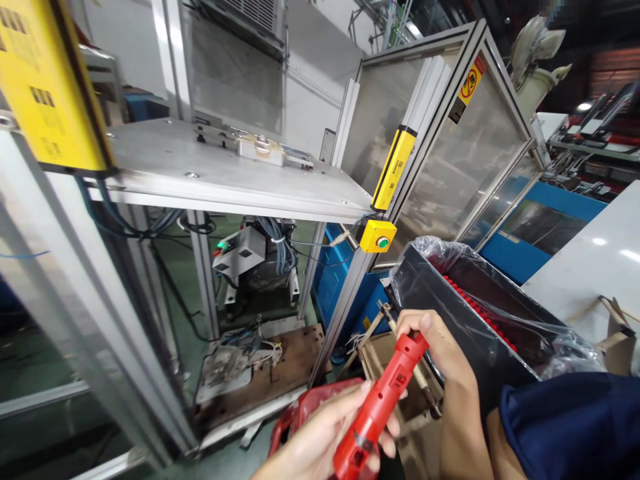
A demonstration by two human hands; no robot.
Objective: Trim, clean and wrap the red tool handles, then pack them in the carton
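Note:
A red plastic handle-shaped part [383, 403] is gripped by both of my hands low in the view. My left hand [320, 437] wraps round its lower end, fingers curled. My right hand [443, 363] pinches its upper end, thumb on top. A thin metal tip [385, 309] pokes out just above the right thumb. Right beside my right hand stands a black bin [450, 313] lined with clear plastic, holding a row of red parts [475, 310].
A grey metal machine table [225, 173] with a small fixture [260, 147] stands ahead. Yellow light-curtain bars [395, 167] and a yellow button box [379, 235] flank its opening. Cables and a valve unit [245, 257] hang beneath. A white table [590, 267] lies right.

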